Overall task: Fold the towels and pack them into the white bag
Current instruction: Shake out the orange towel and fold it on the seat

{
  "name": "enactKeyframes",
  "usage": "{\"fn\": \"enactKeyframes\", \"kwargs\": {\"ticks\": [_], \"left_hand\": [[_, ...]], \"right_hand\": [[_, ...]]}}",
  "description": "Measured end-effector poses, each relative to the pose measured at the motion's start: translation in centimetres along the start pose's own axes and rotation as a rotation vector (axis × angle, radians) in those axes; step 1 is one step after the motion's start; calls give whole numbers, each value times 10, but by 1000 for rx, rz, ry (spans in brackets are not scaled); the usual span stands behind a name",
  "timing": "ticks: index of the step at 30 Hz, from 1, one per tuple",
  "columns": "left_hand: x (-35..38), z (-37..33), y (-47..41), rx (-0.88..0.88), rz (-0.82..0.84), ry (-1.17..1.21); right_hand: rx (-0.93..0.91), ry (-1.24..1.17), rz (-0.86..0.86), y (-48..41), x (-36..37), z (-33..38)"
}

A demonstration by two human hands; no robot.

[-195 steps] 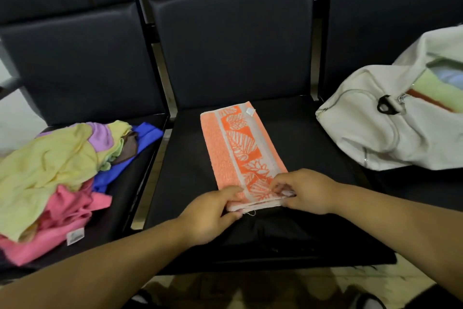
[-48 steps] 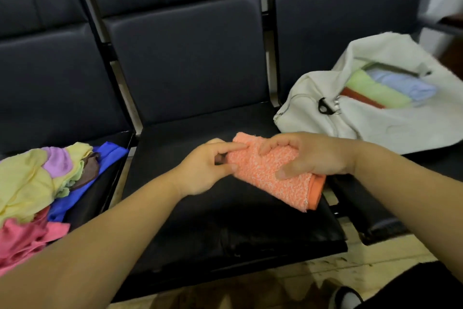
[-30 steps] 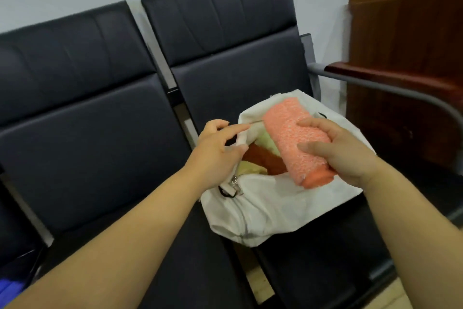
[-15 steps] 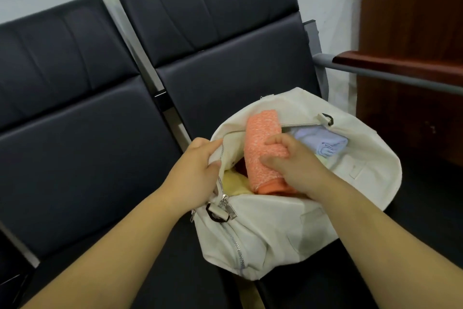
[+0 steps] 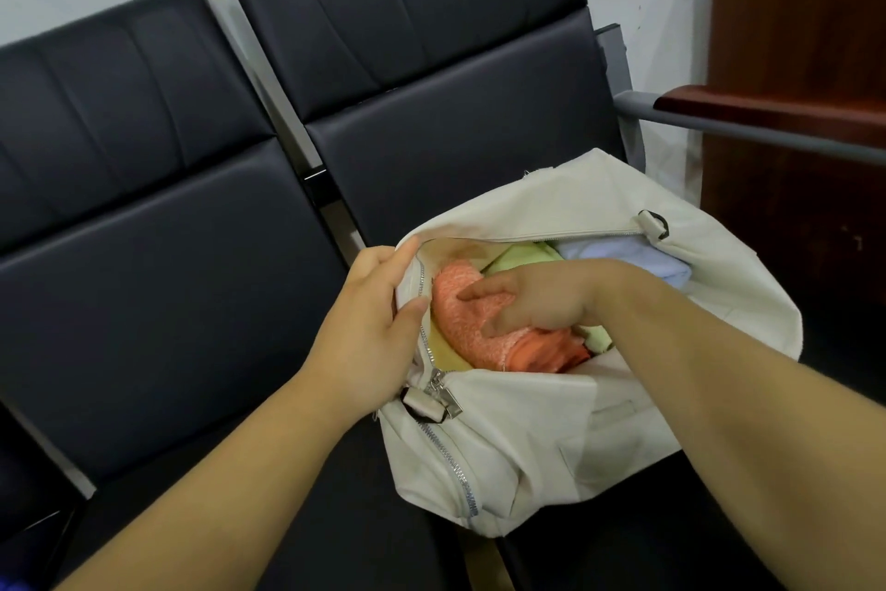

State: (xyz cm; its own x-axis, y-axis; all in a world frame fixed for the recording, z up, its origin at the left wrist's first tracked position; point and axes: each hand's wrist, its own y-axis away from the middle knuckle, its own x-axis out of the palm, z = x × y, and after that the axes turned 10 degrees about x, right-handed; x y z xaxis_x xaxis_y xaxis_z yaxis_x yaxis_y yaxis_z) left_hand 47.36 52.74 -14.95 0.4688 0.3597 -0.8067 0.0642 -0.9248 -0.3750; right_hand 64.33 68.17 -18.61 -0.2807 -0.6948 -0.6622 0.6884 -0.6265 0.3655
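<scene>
White bag (image 5: 527,437) sits on black seat (image 5: 647,557), mouth unzipped & gaping; L hand (image 5: 369,331) pinches the rim at 9 o'clock, holding it wide; R hand (image 5: 532,298) inside, fingers curled over the folded orange towel (image 5: 460,317); green towel (image 5: 522,255) at 12, blue towel (image 5: 623,257) at 2; bag nearly full, little room left; armrest (image 5: 748,130) w/ wood cabinet (image 5: 805,15) close at 2.

**One head camera, looking down and forward**

There was only one view, from the person's head. It faced down toward the white bag (image 5: 527,437) on a dark seat (image 5: 479,149), close enough that both forearms filled the lower frame.
</scene>
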Motion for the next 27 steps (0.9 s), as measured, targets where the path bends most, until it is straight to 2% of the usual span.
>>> {"fn": "enactKeyframes", "kwargs": {"ticks": [3,11,13,15,17,20,27], "left_hand": [[-2,-2,1,23,6,-20],[-4,-2,3,5,43,-26],[-4,-2,3,1,74,-28],[-4,-1,1,-4,90,-35],[-2,0,0,-11,115,-48],[2,-3,1,-12,165,-56],[4,-7,1,-43,227,-119]], "right_hand": [[16,107,38,-10,-6,3],[65,357,-32,-24,-9,-13],[11,313,-174,-23,-8,-14],[-79,153,-325,-18,2,-13],[-119,117,-291,-14,24,-16],[-62,157,-231,-14,56,-30],[-12,112,-211,-3,55,-26]]}}
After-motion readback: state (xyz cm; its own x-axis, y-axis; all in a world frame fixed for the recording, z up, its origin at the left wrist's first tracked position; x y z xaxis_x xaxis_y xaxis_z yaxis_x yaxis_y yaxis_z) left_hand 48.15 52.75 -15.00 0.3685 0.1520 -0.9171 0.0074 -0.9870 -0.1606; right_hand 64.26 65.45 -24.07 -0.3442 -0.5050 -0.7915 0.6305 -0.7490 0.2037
